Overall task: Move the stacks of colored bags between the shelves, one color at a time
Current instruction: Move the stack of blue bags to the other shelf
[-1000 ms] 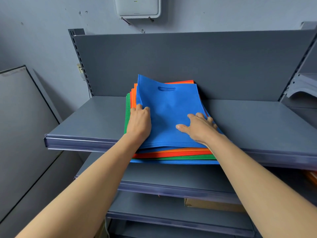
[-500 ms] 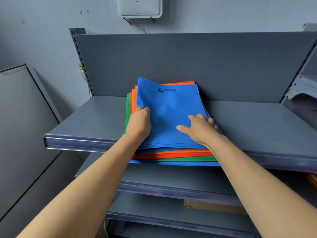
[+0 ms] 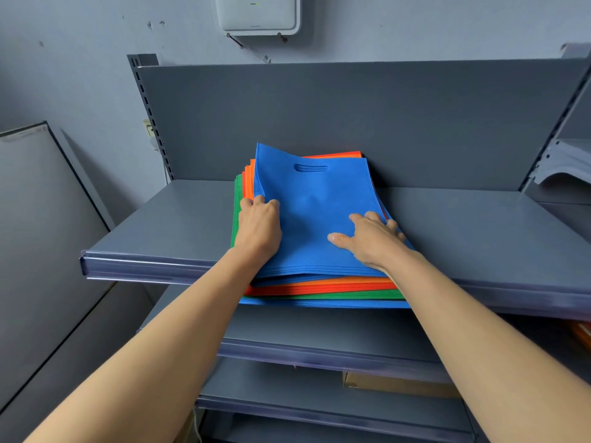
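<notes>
A pile of flat bags sits on the top shelf (image 3: pixel 479 225), pushed back near the grey back panel (image 3: pixel 351 116) and hanging a little over the shelf's front edge. The blue bags (image 3: pixel 319 219) lie uppermost, a slot handle cut near their far edge. Under them come orange bags (image 3: pixel 335 286), then green bags (image 3: pixel 319 295), and one more blue layer at the very bottom.

The left hand (image 3: pixel 259 227) is at the blue bags' left edge, its fingers (image 3: pixel 256 201) curled round that edge and clamped on it, with the orange layer just beside them. The right hand (image 3: pixel 371 239) lies flat on the blue bags toward their right side, fingers spread apart and pressing down, thumb pointing left; it grips nothing.

Lower shelves step out below, and a brown box (image 3: pixel 393 383) rests on one of them. A white device (image 3: pixel 259 14) hangs on the wall above the panel.
</notes>
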Motion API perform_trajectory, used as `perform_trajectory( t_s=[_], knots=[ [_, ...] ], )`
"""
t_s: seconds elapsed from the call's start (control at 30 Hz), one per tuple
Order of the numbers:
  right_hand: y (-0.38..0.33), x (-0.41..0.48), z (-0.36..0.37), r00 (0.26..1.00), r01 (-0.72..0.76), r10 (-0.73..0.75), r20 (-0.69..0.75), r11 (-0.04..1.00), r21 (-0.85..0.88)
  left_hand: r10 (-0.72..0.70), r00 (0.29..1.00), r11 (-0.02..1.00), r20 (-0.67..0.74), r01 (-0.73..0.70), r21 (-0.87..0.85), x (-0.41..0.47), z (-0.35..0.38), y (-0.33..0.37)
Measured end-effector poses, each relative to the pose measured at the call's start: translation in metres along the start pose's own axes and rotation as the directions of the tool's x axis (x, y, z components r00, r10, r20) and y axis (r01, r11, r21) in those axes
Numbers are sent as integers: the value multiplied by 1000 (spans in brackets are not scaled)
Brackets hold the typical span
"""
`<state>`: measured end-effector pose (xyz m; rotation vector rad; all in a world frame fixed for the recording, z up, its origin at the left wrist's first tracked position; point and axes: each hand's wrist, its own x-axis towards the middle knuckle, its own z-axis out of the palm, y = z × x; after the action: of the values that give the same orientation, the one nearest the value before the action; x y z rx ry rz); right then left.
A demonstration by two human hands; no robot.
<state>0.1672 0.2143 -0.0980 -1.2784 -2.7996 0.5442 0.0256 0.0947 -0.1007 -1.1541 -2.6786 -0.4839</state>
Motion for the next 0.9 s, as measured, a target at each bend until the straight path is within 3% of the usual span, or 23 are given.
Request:
perform_trajectory(
  t_s=[0.33,0.57,0.9],
  knots=[
    [0,0,0,1000,5,-5,6,1000,-8,-135,989,966,57,144,-212,3,-1,-5],
    [-1,-3,-4,1000,8,-8,14,1000,2,-129,990,966,53,137,-221,6,0,-7],
    [-2,-3,-4,1000,0,0,16,1000,1,-218,964,911,156,258,-321,13,1,-10]
  ],
)
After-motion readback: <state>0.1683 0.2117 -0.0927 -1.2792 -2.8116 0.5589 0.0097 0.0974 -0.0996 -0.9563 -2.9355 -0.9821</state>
